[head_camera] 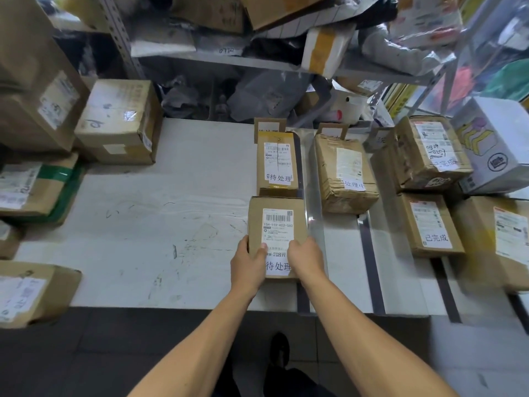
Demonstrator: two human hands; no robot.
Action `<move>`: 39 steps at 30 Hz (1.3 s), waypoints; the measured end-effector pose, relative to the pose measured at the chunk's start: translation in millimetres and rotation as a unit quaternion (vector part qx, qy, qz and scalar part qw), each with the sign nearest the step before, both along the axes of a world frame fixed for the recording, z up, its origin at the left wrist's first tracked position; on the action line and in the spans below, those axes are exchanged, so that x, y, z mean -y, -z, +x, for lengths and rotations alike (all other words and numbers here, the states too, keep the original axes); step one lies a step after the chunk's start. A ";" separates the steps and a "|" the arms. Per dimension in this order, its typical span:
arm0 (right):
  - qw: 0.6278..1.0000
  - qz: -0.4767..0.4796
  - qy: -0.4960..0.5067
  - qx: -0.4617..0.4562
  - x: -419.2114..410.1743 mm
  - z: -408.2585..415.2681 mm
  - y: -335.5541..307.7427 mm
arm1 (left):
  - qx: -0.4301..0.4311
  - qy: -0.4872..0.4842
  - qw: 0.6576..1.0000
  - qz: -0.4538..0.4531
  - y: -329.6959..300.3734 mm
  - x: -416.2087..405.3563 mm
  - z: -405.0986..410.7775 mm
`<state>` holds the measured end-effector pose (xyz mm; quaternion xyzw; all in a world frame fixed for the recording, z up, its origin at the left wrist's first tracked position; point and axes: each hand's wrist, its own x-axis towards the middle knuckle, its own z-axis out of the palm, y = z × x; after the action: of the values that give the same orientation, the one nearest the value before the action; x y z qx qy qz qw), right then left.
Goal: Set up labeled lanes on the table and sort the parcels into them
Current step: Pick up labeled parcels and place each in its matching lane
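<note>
A small brown parcel [277, 224] with a barcode label and a white handwritten tag lies on the white table [160, 219], near its front edge. My left hand [248, 267] grips its near left corner, thumb on top. My right hand [307, 260] grips its near right corner. Behind it in the same lane lies a second tagged parcel [277, 164], with a cardboard lane sign [269, 126] at the far end. Dark tape strips [372, 270] divide the lanes. The middle lane holds a crumpled parcel [345, 173]. Tagged parcels [429, 224] [426, 151] fill the right lane.
Several unsorted boxes [117, 121] crowd the table's left side and left edge. A white printed box [495, 144] stands at the far right. Metal shelving [229, 60] stuffed with bags and parcels runs behind the table. My shoe [279, 351] shows on the dark floor below.
</note>
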<state>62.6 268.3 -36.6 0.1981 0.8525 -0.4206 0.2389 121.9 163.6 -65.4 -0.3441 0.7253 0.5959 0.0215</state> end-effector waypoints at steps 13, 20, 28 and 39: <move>0.975 0.032 -0.132 -0.176 30.5 -1.3 -28.3 | 0.036 0.032 0.998 -0.035 -12.7 22.3 -8.2; 0.935 -0.042 -0.278 -0.219 118.5 -16.7 -57.4 | -0.019 -0.075 0.990 -0.121 -59.5 104.4 -9.0; 0.907 -0.080 -0.346 -0.226 254.3 -39.0 -79.7 | -0.049 -0.157 0.972 -0.168 -100.8 241.4 -11.8; 0.960 -0.100 -0.245 -0.091 390.6 -119.2 -39.7 | -0.043 -0.153 0.978 -0.137 -66.8 411.5 -74.0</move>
<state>-56.6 -122.3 3.1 -0.0811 0.8469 -0.4482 0.2743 47.8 -248.0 1.5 -0.4252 0.7387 0.5016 -0.1482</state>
